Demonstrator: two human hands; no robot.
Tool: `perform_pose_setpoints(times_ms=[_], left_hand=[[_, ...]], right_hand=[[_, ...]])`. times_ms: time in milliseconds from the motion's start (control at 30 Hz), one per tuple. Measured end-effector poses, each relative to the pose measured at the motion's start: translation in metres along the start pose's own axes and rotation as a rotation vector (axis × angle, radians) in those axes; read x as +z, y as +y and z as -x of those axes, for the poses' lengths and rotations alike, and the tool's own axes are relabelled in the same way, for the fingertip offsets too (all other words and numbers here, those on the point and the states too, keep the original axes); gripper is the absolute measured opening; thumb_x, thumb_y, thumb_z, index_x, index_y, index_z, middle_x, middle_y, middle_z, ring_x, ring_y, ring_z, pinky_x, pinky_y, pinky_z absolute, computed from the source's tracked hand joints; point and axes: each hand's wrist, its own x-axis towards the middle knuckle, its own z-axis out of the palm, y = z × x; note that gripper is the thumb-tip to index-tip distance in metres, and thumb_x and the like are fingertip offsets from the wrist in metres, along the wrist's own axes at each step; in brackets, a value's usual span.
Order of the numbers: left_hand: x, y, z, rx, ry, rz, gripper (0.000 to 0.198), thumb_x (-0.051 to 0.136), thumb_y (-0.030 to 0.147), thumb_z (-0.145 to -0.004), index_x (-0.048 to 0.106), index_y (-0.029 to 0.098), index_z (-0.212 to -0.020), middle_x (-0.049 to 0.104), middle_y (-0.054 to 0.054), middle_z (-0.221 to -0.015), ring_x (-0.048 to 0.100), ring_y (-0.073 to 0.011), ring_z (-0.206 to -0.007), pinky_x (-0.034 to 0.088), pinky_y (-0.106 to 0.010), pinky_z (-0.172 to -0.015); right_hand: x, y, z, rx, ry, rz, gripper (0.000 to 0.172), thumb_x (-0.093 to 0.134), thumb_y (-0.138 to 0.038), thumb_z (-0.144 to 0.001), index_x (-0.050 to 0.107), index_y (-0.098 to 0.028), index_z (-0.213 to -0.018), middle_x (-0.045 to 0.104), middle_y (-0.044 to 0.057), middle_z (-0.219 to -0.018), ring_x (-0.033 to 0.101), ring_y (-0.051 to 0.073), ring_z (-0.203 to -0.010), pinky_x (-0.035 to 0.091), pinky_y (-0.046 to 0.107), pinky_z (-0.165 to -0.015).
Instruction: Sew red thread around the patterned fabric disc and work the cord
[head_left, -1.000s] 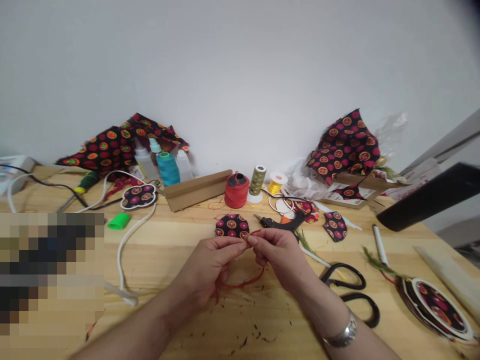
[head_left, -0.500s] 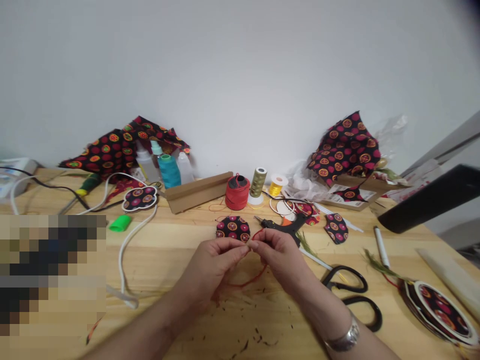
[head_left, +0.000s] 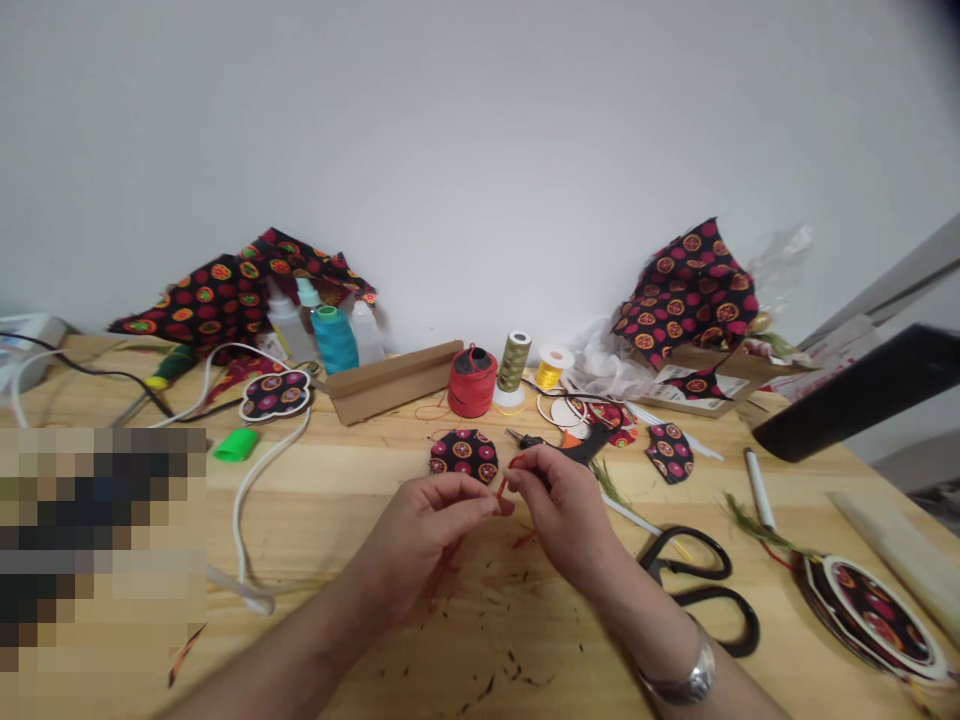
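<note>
- The left hand (head_left: 424, 535) and right hand (head_left: 559, 510) are raised off the wooden tabletop (head_left: 420, 640), fingertips meeting, which keeps the work up where it can be handled.
- The red cord (head_left: 504, 487) runs between them; both thumbs and forefingers are closed in a pinch on it.
- A short cord length stands tilted between the fingertips, its tension held by the two pinches.
- Just beyond lie a round patterned fabric piece (head_left: 463, 456) and black-handled scissors (head_left: 701, 590), off to the right.
- Farther back stands a red spool (head_left: 472, 382).
</note>
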Motion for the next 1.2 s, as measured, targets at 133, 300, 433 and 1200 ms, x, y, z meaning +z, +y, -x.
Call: perform_pose_setpoints(times_ms=[133,300,433,1200], left_hand=[[0.003,0.002,0.001,0.086,0.009,-0.227,0.014,0.061,0.029,-0.070,0.069,0.018,-0.064,0.052,0.003,-0.050,0.040,-0.0097,-0.048,0.029,-0.021,-0.047],[0.005,-0.004,0.000,0.251,0.029,-0.430,0.018,0.056,0.028,-0.074,0.072,0.019,-0.071,0.062,-0.003,-0.068,0.054,-0.0168,-0.067,0.039,-0.026,-0.064],[0.003,-0.011,-0.001,0.321,-0.031,-0.516,0.023,0.051,0.028,-0.079,0.072,0.019,-0.077,0.062,-0.003,-0.071,0.055,-0.0164,-0.067,0.039,-0.025,-0.063],[0.005,-0.007,-0.005,0.083,-0.001,0.368,0.021,0.059,0.027,-0.076,0.063,0.016,-0.094,0.064,-0.008,-0.097,0.062,-0.0194,-0.082,0.047,-0.036,-0.080]], right_hand=[[0.001,0.000,-0.002,0.083,-0.010,-0.146,0.012,0.053,-0.022,-0.076,0.057,-0.018,-0.065,0.060,0.001,-0.063,0.051,0.013,-0.059,0.038,0.024,-0.058],[0.001,-0.001,-0.004,0.314,-0.092,-0.567,0.016,0.058,-0.029,-0.073,0.053,-0.016,-0.065,0.052,-0.003,-0.053,0.032,0.006,-0.041,0.023,0.019,-0.040],[0.001,-0.003,-0.002,0.363,-0.171,-0.867,0.021,0.063,-0.031,-0.071,0.049,-0.015,-0.068,0.055,-0.002,-0.059,0.027,0.003,-0.039,0.016,0.018,-0.038],[-0.008,-0.008,0.000,0.376,-0.336,-0.742,0.018,0.068,-0.026,-0.065,0.055,-0.014,-0.063,0.053,-0.004,-0.051,0.036,0.004,-0.042,0.024,0.018,-0.041]])
